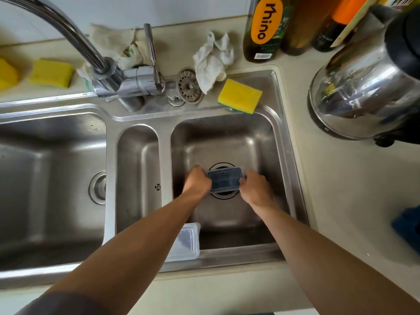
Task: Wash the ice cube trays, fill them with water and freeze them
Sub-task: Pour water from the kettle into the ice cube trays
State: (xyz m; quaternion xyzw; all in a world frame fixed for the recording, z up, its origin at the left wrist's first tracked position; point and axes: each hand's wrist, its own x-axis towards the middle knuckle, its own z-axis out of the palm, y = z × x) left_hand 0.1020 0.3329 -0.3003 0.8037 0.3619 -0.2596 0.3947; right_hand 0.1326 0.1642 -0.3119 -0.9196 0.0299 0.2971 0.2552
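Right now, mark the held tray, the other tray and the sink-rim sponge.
Held tray [226,180]: head view, top centre.
Other tray [187,244]: head view, clear top.
Sink-rim sponge [239,95]: head view, yellow face.

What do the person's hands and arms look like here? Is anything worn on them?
Both are bare: the left hand and right hand have no gloves, and no watch or bracelet shows on either wrist. Only on the left arm, at the bottom edge of the picture, a dark sleeve seems to begin.
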